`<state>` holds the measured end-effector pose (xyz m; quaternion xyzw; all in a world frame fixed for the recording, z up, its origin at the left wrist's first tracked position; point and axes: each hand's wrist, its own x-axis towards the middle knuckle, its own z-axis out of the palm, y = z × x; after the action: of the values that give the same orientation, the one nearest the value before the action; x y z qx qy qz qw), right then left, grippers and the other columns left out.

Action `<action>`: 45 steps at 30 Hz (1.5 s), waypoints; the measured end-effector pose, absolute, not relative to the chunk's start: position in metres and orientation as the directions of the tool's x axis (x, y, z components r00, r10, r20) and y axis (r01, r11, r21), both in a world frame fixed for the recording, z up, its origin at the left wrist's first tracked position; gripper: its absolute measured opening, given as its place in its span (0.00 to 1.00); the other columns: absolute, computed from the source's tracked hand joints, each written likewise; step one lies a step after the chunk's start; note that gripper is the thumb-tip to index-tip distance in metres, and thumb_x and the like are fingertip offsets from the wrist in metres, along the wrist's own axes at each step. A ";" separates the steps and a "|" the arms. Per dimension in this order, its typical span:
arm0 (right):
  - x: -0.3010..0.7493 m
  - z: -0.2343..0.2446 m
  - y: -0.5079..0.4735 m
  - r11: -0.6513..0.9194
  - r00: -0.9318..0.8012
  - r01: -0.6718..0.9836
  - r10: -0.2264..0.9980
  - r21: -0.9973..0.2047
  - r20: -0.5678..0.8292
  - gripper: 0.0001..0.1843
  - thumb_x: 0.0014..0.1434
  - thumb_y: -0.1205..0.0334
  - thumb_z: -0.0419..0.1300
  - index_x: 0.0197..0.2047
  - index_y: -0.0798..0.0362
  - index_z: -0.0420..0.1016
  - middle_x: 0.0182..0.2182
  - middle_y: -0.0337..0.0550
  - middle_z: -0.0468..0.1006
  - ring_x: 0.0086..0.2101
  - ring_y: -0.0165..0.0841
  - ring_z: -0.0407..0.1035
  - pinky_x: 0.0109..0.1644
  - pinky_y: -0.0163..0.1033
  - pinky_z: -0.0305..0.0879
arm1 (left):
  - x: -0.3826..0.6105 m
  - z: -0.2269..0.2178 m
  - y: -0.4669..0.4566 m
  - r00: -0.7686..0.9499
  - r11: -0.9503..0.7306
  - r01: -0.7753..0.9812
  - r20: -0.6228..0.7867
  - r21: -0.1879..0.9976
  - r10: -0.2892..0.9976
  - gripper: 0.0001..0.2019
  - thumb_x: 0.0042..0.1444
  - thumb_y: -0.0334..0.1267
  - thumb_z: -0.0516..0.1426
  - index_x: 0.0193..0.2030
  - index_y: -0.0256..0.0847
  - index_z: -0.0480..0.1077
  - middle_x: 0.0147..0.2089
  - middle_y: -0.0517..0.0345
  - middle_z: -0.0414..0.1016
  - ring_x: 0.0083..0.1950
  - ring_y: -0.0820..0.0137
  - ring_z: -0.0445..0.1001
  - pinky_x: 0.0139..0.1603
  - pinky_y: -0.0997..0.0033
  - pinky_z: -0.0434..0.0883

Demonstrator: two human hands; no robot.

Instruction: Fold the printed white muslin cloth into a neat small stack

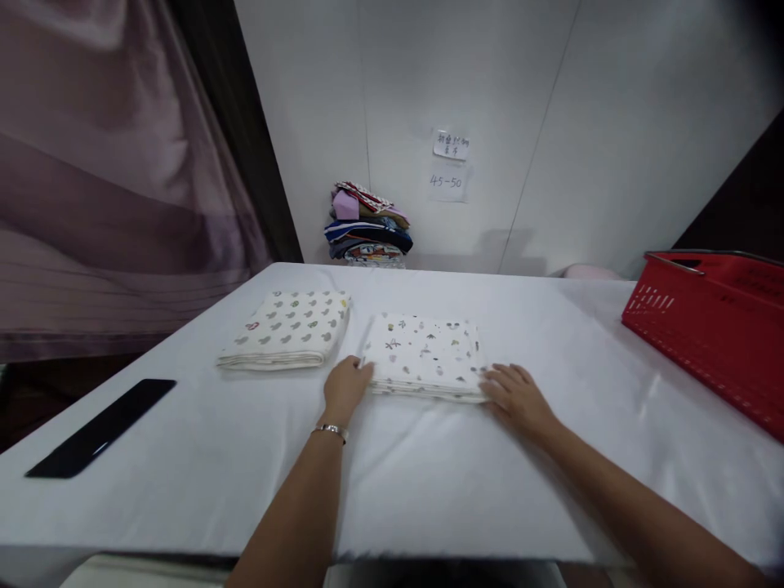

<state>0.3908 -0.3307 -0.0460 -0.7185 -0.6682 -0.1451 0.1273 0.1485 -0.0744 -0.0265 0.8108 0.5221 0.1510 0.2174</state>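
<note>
A white folded cloth printed with small scattered motifs lies flat in front of me on the table. My left hand, a bracelet at its wrist, is closed on the near left corner, with the fingertips against the side edge. At the near right corner, my right hand has its fingertips on the cloth's edge, and the fingers are slightly bent. Just to the left rests another folded cloth, cream with rows of grey shapes and a few coloured ones; neither hand touches it.
A white cover drapes the table. On its left side lies a flat black object. A red plastic basket stands at the right. Behind the far edge is a stack of folded fabrics, near paper notes on the wall.
</note>
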 end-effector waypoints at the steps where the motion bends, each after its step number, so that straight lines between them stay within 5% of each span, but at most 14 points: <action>1: 0.407 -0.046 -0.336 -0.116 0.101 0.993 0.923 0.019 0.371 0.14 0.59 0.62 0.53 0.47 0.49 0.73 0.50 0.48 0.72 0.55 0.45 0.58 0.57 0.56 0.48 | 0.152 -0.026 -0.082 0.452 -0.378 0.775 -0.027 0.507 0.892 0.15 0.52 0.51 0.51 0.34 0.42 0.70 0.34 0.54 0.76 0.36 0.64 0.72 0.32 0.70 0.61; 6: 0.458 -0.050 -0.353 -0.232 0.205 0.972 0.913 0.037 0.354 0.17 0.58 0.63 0.51 0.49 0.47 0.73 0.52 0.47 0.71 0.57 0.45 0.55 0.54 0.52 0.56 | 0.164 -0.026 -0.108 0.606 -0.427 0.703 -0.165 0.569 0.778 0.15 0.48 0.52 0.54 0.25 0.42 0.67 0.28 0.57 0.74 0.30 0.68 0.70 0.27 0.73 0.58; 12: 0.441 -0.048 -0.347 -0.299 0.272 0.954 0.903 0.032 0.334 0.21 0.54 0.68 0.52 0.51 0.48 0.72 0.56 0.48 0.66 0.59 0.47 0.53 0.56 0.55 0.55 | 0.155 -0.027 -0.097 0.673 -0.259 0.594 -0.294 0.761 0.679 0.19 0.46 0.54 0.55 0.22 0.38 0.68 0.24 0.57 0.73 0.24 0.71 0.68 0.27 0.73 0.62; 20: 0.388 -0.022 -0.276 -0.108 0.189 0.968 0.909 -0.227 0.373 0.20 0.61 0.53 0.50 0.55 0.47 0.68 0.59 0.48 0.63 0.60 0.44 0.51 0.59 0.56 0.52 | 0.153 -0.033 -0.094 0.696 -0.240 0.567 -0.302 0.788 0.651 0.16 0.44 0.51 0.57 0.21 0.38 0.66 0.19 0.60 0.69 0.22 0.73 0.66 0.26 0.74 0.62; 26: 0.381 -0.035 -0.233 -0.222 0.251 0.936 0.965 -0.272 0.076 0.28 0.61 0.45 0.47 0.62 0.48 0.59 0.64 0.50 0.51 0.63 0.47 0.42 0.61 0.61 0.44 | 0.151 -0.036 -0.093 0.687 -0.215 0.578 -0.328 0.787 0.649 0.15 0.44 0.50 0.57 0.22 0.39 0.66 0.23 0.59 0.72 0.24 0.72 0.68 0.25 0.74 0.62; 31: 0.383 -0.049 -0.230 -0.243 0.255 0.947 0.966 -0.208 0.031 0.30 0.63 0.43 0.42 0.64 0.48 0.55 0.65 0.49 0.47 0.63 0.44 0.39 0.62 0.58 0.40 | 0.166 -0.011 -0.083 0.573 -0.349 0.659 -0.144 0.666 0.806 0.19 0.49 0.53 0.54 0.38 0.40 0.70 0.40 0.51 0.76 0.41 0.61 0.73 0.37 0.68 0.66; 36: 0.379 -0.048 -0.230 -0.260 0.267 0.946 0.964 -0.194 0.010 0.32 0.62 0.43 0.42 0.64 0.49 0.54 0.65 0.50 0.46 0.63 0.45 0.38 0.62 0.59 0.39 | 0.209 -0.005 -0.075 0.587 -0.627 0.571 0.270 0.530 0.763 0.25 0.57 0.50 0.49 0.57 0.36 0.60 0.64 0.43 0.57 0.65 0.57 0.54 0.60 0.58 0.55; 41: 0.383 -0.044 -0.236 -0.233 0.244 0.924 0.970 -0.304 -0.001 0.31 0.61 0.43 0.45 0.64 0.47 0.55 0.65 0.48 0.47 0.63 0.44 0.39 0.62 0.59 0.39 | 0.223 -0.043 -0.072 0.629 -0.631 0.612 0.191 0.476 0.754 0.24 0.60 0.45 0.45 0.60 0.38 0.57 0.68 0.48 0.47 0.69 0.58 0.42 0.63 0.48 0.49; 45: 0.406 -0.039 -0.235 -0.241 0.298 0.816 0.954 -0.526 0.024 0.26 0.58 0.46 0.51 0.56 0.48 0.69 0.61 0.46 0.58 0.60 0.42 0.51 0.62 0.51 0.49 | 0.220 -0.056 -0.070 0.613 -0.623 0.624 0.200 0.472 0.765 0.24 0.61 0.46 0.43 0.62 0.40 0.56 0.69 0.52 0.45 0.69 0.59 0.40 0.64 0.50 0.49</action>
<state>0.4056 -0.2345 -0.0392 -0.7729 -0.5726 0.1525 0.2270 0.2198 -0.0702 -0.0563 0.8796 0.3945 0.1948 0.1809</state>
